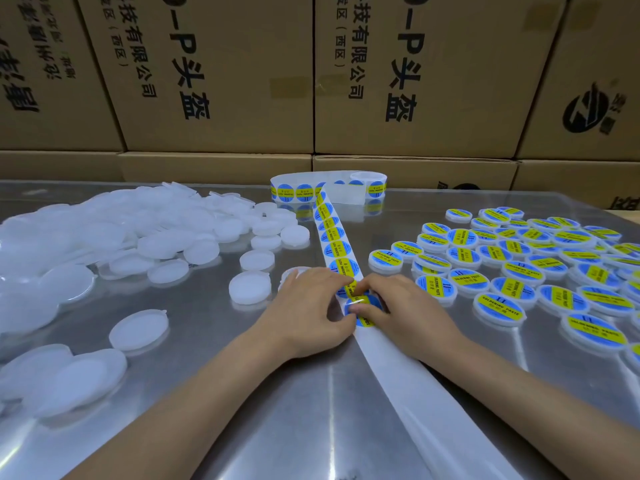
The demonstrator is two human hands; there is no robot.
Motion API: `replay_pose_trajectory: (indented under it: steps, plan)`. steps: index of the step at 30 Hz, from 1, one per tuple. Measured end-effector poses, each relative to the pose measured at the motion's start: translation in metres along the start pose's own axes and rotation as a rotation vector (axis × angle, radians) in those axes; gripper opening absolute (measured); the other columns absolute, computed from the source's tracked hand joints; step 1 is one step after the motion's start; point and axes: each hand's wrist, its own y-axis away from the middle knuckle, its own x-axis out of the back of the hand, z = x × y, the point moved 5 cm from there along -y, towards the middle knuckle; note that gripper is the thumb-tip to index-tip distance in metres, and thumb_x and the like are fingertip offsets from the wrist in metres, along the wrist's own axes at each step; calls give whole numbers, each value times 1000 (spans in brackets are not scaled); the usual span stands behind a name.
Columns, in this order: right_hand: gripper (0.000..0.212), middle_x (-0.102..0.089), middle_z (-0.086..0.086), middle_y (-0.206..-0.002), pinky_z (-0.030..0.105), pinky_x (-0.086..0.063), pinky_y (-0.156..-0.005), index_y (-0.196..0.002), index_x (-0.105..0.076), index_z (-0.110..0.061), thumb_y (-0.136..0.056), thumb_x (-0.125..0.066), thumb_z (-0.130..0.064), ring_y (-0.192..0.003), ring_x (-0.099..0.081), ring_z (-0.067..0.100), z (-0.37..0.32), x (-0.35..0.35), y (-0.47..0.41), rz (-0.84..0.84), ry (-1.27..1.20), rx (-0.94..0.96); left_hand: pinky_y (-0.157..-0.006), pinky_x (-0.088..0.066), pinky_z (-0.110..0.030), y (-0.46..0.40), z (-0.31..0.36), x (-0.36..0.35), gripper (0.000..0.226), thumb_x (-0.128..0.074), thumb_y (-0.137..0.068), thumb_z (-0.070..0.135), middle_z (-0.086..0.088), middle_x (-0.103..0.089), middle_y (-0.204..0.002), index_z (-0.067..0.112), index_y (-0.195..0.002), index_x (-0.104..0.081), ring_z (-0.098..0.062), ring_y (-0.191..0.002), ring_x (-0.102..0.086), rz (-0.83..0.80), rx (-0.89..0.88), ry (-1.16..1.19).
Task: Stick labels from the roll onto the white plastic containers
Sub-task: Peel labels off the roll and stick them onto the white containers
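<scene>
A roll of blue-and-yellow round labels [329, 187] stands at the back of the table, its strip [337, 249] running toward me. Both hands meet on the strip near the table's middle. My left hand [308, 306] has its fingers curled on the backing beside a label. My right hand [405, 313] pinches a blue-and-yellow label [363, 303] that is partly lifted off the strip. Bare backing paper [408, 386] trails toward the near edge. Plain white containers [249, 287] lie just left of my left hand.
A big heap of unlabelled white containers [104, 233] fills the left side. Several labelled containers [519, 261] cover the right side. The table top [277, 410] is shiny metal. Stacked cardboard boxes [311, 81] form a wall behind it.
</scene>
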Motion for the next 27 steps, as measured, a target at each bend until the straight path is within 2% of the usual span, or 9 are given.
replay_pose_trajectory:
  steps: [4,6,9,12,14,17,20,24,27]
  plan:
    - [31,-62,-11,-102,24,-38,-78,-111,-63,-28,-83,-65,-42,-99,-50,10,5,0,-3,14,-81,-4,-112,-21,-38,-1,-5,-7,60,-56,-80,54,15,-51,-131,30,-134,-45,-5,-124,-39,-34,69,39]
    - [32,-58,-18,-91,19,-33,-73,-112,-66,-26,-82,-69,-36,-87,-48,4,7,1,-6,11,-146,-14,-112,-21,-39,-2,-7,-8,62,-60,-82,54,14,-50,-132,29,-137,-43,-5,-125,-37,-34,71,35]
    - [20,-57,-20,-76,17,-36,-62,-98,-70,-29,-79,-73,-29,-73,-50,3,10,3,-8,13,-209,-31,-112,-20,-39,-3,-7,-8,62,-60,-80,58,15,-51,-131,31,-135,-45,-4,-123,-38,-38,67,47]
    - [21,-63,-22,-80,13,-40,-64,-88,-61,-39,-76,-74,-27,-76,-56,-2,10,4,-5,28,-270,-52,-107,-24,-36,-4,-7,-8,52,-61,-80,59,17,-56,-116,36,-125,-52,-2,-113,-43,-15,34,44]
    - [21,-65,-21,-84,16,-43,-69,-88,-59,-38,-76,-73,-29,-83,-58,-2,7,5,-2,44,-231,-37,-104,-25,-33,-4,-8,-7,51,-59,-79,62,17,-56,-114,37,-123,-53,-3,-113,-44,-12,25,25]
    - [19,-67,-16,-96,32,-46,-76,-94,-59,-35,-78,-70,-34,-96,-57,7,2,7,0,67,-96,-2,-104,-26,-34,-4,-9,-6,51,-55,-79,65,18,-56,-117,39,-123,-53,-1,-116,-42,-19,13,0]
    - [16,-65,-15,-93,32,-44,-73,-92,-62,-32,-79,-69,-37,-94,-56,10,1,6,0,63,-59,7,-105,-26,-37,-3,-8,-6,45,-56,-81,62,21,-56,-116,38,-119,-55,-1,-115,-42,-22,1,-12]
    - [16,-62,-8,-88,32,-41,-76,-87,-65,-26,-80,-68,-40,-93,-50,11,2,6,-2,73,-13,13,-110,-19,-42,-3,-8,-8,45,-56,-82,60,23,-54,-117,37,-121,-56,1,-116,-41,-46,-3,3]
    - [16,-60,-10,-85,30,-41,-73,-88,-66,-27,-81,-67,-41,-88,-48,8,2,8,-1,98,-7,17,-111,-14,-43,-3,-8,-9,47,-54,-83,60,24,-53,-125,39,-125,-53,2,-121,-36,-57,-11,10]
